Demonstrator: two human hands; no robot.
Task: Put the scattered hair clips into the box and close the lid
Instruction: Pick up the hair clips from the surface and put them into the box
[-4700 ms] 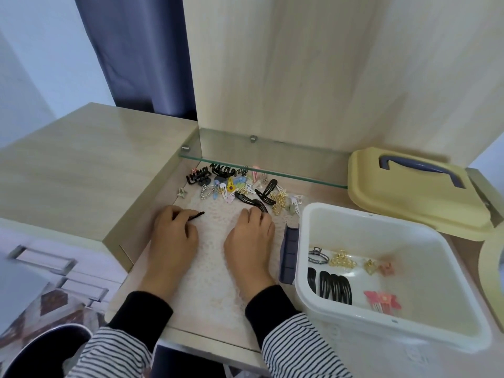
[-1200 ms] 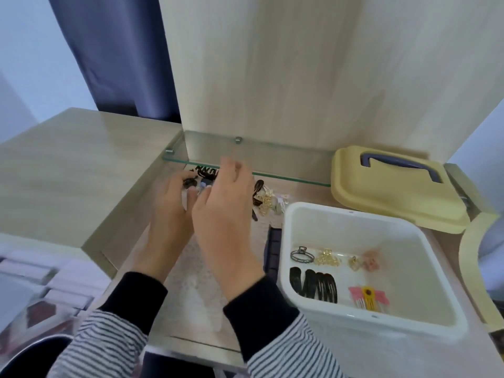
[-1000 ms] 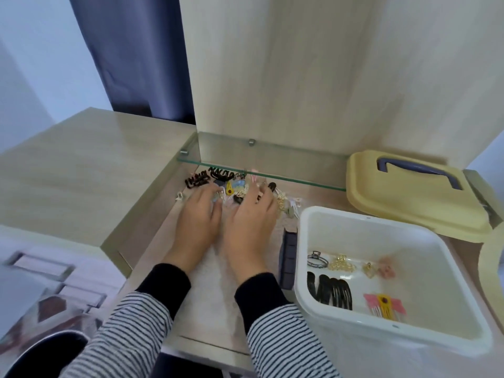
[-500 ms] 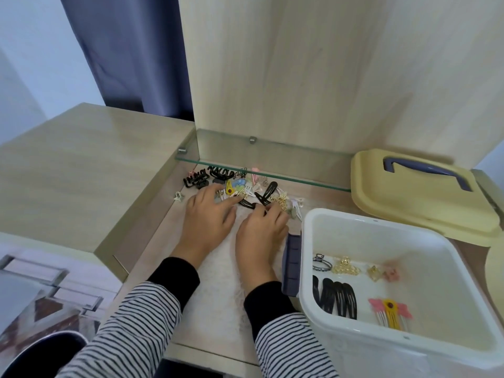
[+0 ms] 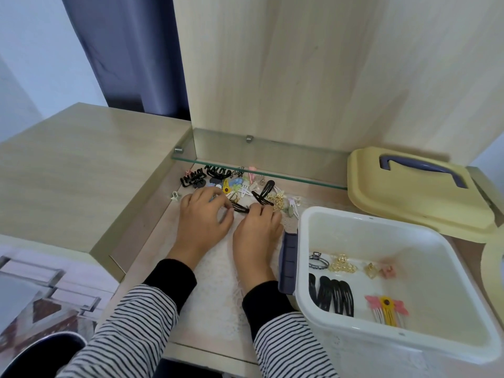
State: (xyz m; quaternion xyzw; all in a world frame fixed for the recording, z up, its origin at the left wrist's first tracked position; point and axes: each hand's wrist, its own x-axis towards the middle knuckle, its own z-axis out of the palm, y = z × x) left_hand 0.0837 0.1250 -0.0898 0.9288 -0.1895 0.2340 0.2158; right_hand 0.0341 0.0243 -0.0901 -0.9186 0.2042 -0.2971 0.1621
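Head view is showing you working at the near edge of the scattered hair clips [image 5: 240, 186], which are lying heaped under the glass shelf [image 5: 272, 174]. Your left hand [image 5: 203, 218] is pinching one end of a black snap clip [image 5: 241, 208] with curled fingers. Your right hand [image 5: 257, 231] is curling its fingertips onto the other end, and neither hand is holding anything else that I can see.

The risk, as I judge it, is coming from the tangle. Lifting this clip could be dragging the gold claw [image 5: 278, 200] or neighbouring clips along and scattering them further. Two hands on one small clip could also be letting it slip.

The box [image 5: 302, 241] is standing open just to the right of your right hand, with some clips already lying inside. The lid [image 5: 417, 197] is resting behind it, and most of the pile is waiting to go in.
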